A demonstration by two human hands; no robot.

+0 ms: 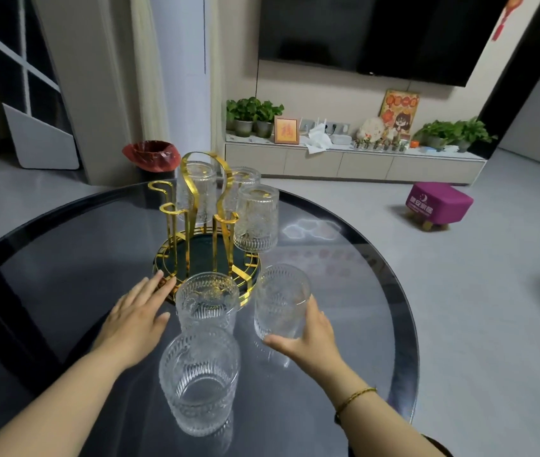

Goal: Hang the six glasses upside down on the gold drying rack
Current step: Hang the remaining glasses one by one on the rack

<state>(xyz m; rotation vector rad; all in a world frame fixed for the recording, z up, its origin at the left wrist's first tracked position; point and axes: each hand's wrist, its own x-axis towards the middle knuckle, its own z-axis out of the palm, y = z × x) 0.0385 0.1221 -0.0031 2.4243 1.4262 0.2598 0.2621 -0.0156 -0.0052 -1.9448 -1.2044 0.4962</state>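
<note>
Glasses: three are hanging upside down on the gold rack (196, 206), far and right pegs. Two are standing upright on the surface (64, 258) near the rack base. Right hand (308, 338) is gripping a third glass (280, 301), tilted, just off the surface. Left hand (136, 315) is lying flat, grip released, fingertips touching the rack base.

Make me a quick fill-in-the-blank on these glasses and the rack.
1. The rack holds ___ glasses upside down.
2. The ___ hand grips a glass.
3. The left hand lies flat beside the rack's ___.
4. Two more glasses stand ___ on the table.

Missing words: three; right; base; upright
</note>
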